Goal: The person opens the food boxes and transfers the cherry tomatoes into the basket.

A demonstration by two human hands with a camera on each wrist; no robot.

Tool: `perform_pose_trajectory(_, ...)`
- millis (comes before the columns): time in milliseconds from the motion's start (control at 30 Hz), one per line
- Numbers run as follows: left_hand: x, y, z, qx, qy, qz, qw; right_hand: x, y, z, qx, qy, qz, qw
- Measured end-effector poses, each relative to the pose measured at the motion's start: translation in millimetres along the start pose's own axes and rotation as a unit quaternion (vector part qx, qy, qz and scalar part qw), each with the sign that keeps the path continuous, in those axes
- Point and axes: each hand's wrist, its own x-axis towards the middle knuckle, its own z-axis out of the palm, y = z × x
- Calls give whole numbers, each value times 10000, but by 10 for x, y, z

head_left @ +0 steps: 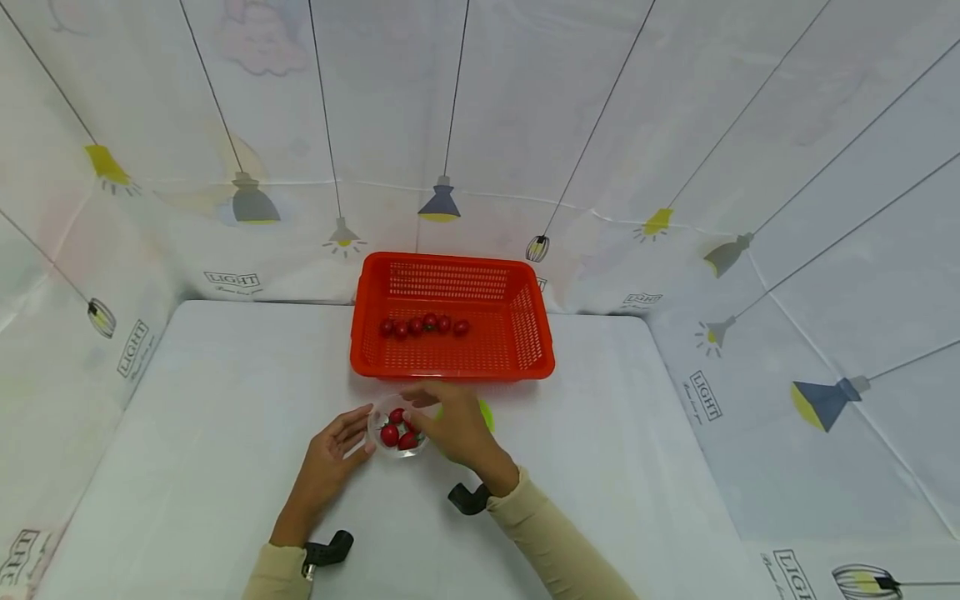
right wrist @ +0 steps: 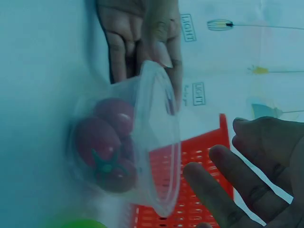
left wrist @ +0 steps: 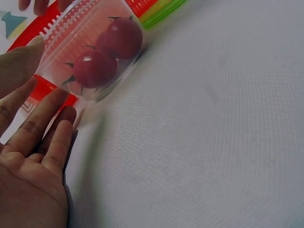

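Cup: clear plastic point(right wrist: 145, 123), upright on the white table point(head_left: 187, 467), just in front of the red basket; mouth uncovered.
Cup tomatoes: four red ones point(head_left: 389, 435) visible from above, lying together at the bottom, some with green stem-tops.
Left hand: set at the cup's left side point(head_left: 330, 457); fingers extended and relaxed, thumb at the rim, palm bare.
Right hand: above the cup's mouth point(head_left: 459, 425); fingers parted and slightly bent, nothing seen between them. Whether the thumb touches a tomato, I cannot tell.
Green item: behind the right hand point(head_left: 487, 415), mostly covered by it; full shape not visible.
Basket: red, slotted point(head_left: 450, 372), at the table's far edge.
Basket tomatoes: a loose row point(head_left: 444, 323) on the basket floor, left and middle.
Sleeves: beige on both arms point(head_left: 555, 542), a black fitting point(head_left: 330, 550) at each wrist.
Backdrop: pale sheeting point(head_left: 525, 100) printed with hanging lamps and the word LIGHT.
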Motion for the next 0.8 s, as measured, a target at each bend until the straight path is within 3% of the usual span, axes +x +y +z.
perform_pose_trajectory(367,-7,3,-11,-25,-56,112,9999,19,33,244,-169,-560,356,9977)
perform_pose_trajectory(800,1,4,-8,-77,-100,216,9997,117,30,441,-685,-1237,369,9893)
